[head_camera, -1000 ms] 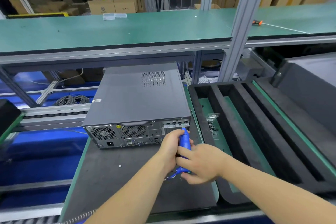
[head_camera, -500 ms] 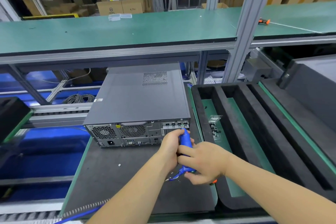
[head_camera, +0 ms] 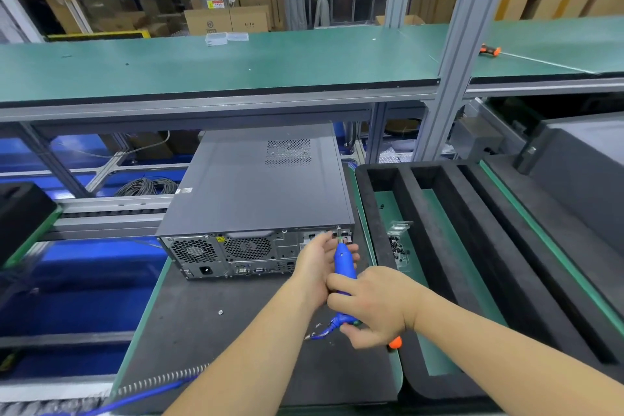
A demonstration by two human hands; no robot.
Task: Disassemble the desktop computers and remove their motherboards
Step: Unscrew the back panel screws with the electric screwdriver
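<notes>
Head view shows the grey desktop computer (head_camera: 260,192) lying flat on the counter's dark mat (head_camera: 216,341), rear panel toward the person, where the right hand (head_camera: 371,306) fingers clench the blue electric screwdriver (head_camera: 343,268) and the left hand (head_camera: 315,260) fingers curl around its front, tip at the panel's upper right corner.

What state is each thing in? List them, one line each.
computer: lying flat on the mat, cover on, rear panel facing the person.
screwdriver: blue, tip at the rear panel's upper right corner.
left hand: cupped round the screwdriver's front.
right hand: grips the screwdriver's rear.
foam tray: slots open, small parts in the leftmost.
loose screw: lying on the mat.
</notes>
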